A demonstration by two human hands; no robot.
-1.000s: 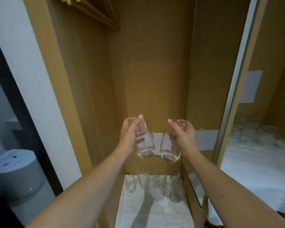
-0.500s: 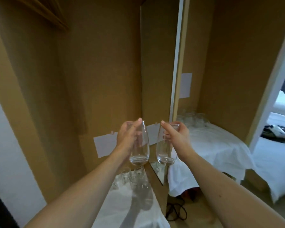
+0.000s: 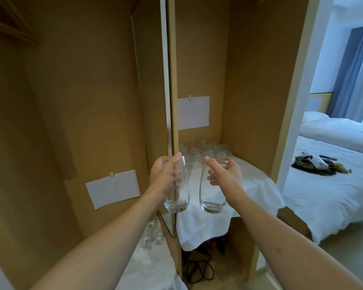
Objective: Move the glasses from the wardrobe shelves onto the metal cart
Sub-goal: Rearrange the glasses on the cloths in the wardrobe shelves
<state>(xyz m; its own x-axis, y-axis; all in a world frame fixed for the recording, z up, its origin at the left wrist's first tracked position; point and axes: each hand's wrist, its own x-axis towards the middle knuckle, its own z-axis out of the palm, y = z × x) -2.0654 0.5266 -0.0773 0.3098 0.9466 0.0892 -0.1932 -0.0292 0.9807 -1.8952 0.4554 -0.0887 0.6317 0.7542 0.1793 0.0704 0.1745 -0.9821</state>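
Two hands are raised: the left hand [image 3: 166, 174] and the right hand [image 3: 226, 174]. Each holds one clear glass, the left glass [image 3: 177, 197] and the right glass [image 3: 212, 195]. Two sheets of white paper [image 3: 113, 188] [image 3: 193, 113] are pinned up. Two clusters of glasses [image 3: 152, 235] [image 3: 205, 151] stand on shelves (too crowded to count). One bed [image 3: 327, 191].

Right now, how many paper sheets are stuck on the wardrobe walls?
2. One paper sheet hangs low in the left compartment; the other paper sheet hangs higher on the right compartment's back wall. The view may hide more.

Clear glasses [image 3: 177, 193], tan wardrobe [image 3: 82, 101], white cloth [image 3: 258, 191], seemingly blue curtains [image 3: 352, 65].
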